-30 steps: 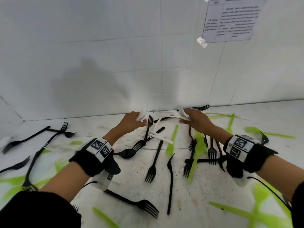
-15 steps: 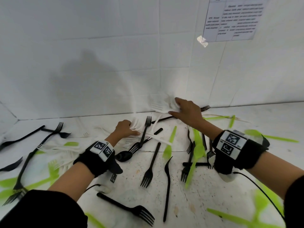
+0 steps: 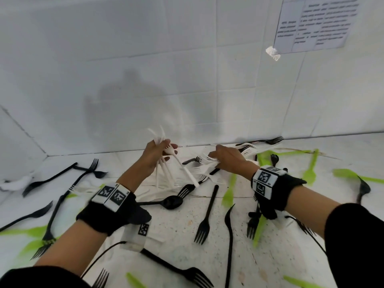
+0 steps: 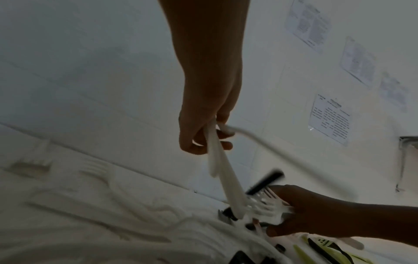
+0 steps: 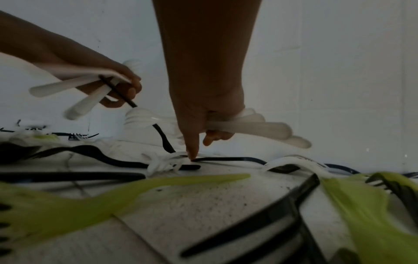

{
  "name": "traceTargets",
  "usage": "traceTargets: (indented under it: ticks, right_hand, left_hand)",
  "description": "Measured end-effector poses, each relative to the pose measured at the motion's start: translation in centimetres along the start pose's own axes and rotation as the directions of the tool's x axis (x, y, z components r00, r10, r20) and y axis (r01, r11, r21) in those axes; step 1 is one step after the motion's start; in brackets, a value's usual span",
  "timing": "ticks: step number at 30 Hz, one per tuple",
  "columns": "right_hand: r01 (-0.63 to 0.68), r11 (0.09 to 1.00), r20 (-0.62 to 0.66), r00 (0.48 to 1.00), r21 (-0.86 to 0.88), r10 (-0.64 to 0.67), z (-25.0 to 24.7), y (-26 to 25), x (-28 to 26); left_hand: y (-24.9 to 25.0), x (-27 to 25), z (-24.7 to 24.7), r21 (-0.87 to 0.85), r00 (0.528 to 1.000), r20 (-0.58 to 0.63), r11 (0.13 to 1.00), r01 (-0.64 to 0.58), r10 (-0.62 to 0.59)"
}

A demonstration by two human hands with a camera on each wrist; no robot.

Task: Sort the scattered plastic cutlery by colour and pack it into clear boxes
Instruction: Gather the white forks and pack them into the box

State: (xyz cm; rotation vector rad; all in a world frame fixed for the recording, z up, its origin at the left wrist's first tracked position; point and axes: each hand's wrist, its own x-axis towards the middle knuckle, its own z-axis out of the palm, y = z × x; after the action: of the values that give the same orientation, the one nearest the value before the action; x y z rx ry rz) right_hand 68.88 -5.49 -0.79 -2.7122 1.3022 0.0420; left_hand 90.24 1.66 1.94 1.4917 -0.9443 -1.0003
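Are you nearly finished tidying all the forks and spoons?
Not nearly. No box is in view. In hand: the left hand holds a bunch of white cutlery, and the right hand grips more white forks. Left: black forks and green cutlery lie scattered on the table.

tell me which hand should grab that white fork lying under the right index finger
Right hand, probably: its index fingertip already touches that white fork. The left hand is raised, full of white cutlery.
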Motion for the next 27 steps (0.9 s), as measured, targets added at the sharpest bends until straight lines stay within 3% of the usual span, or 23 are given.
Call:
traceTargets:
  ticks: [3, 5, 8, 13, 16, 18, 21, 24, 27]
  right_hand:
    - [0.032, 0.999, -0.006, 0.999, -0.026, -0.032, 0.0, 0.2, -0.2]
    - [0.076, 0.995, 0.018, 0.997, -0.063, -0.075, -0.1, 0.4, -0.5]
    - [0.093, 0.993, 0.037, 0.995, -0.075, -0.091, -0.5, 0.7, -1.1]
    - [0.062, 0.994, 0.04, 0.998, -0.093, -0.058, -3.5, 1.9, -2.9]
    - [-0.045, 0.99, 0.063, 0.997, -0.13, 0.053, -6.3, 3.3, -5.1]
    - [-0.13, 0.982, 0.053, 0.989, -0.14, 0.138, -8.1, 4.4, -6.8]
    - [-0.263, 0.96, 0.048, 0.962, -0.097, 0.268, -9.8, 6.2, -9.1]
    - [-0.368, 0.927, 0.017, 0.93, 0.079, 0.368, -10.5, 7.8, -10.9]
    - [-0.352, 0.886, -0.043, 0.923, 0.3, 0.382, -10.2, 8.6, -13.0]
  left_hand:
    - [0.8, -0.1, 0.3, -0.117, 0.998, -0.017, 0.991, -0.06, 0.059]
    - [1.4, -0.3, 0.9, -0.092, 0.997, -0.033, 0.993, -0.078, 0.075]
    - [1.6, -0.3, 1.7, 0.067, 0.992, -0.026, 0.991, -0.119, 0.121]
    - [1.0, -0.6, 3.1, 0.389, 0.984, 0.135, 0.907, -0.161, 0.117]
    - [0.3, -1.0, 4.8, 0.504, 0.965, 0.231, 0.833, -0.228, 0.124]
    - [-0.3, -1.2, 6.1, 0.582, 0.934, 0.343, 0.757, -0.297, 0.103]
    - [-1.6, -1.2, 8.0, 0.621, 0.848, 0.529, 0.667, -0.413, 0.032]
    - [-2.4, -1.5, 10.1, 0.646, 0.773, 0.634, 0.568, -0.509, -0.027]
    - [-2.1, -1.7, 11.1, 0.674, 0.735, 0.665, 0.532, -0.513, -0.133]
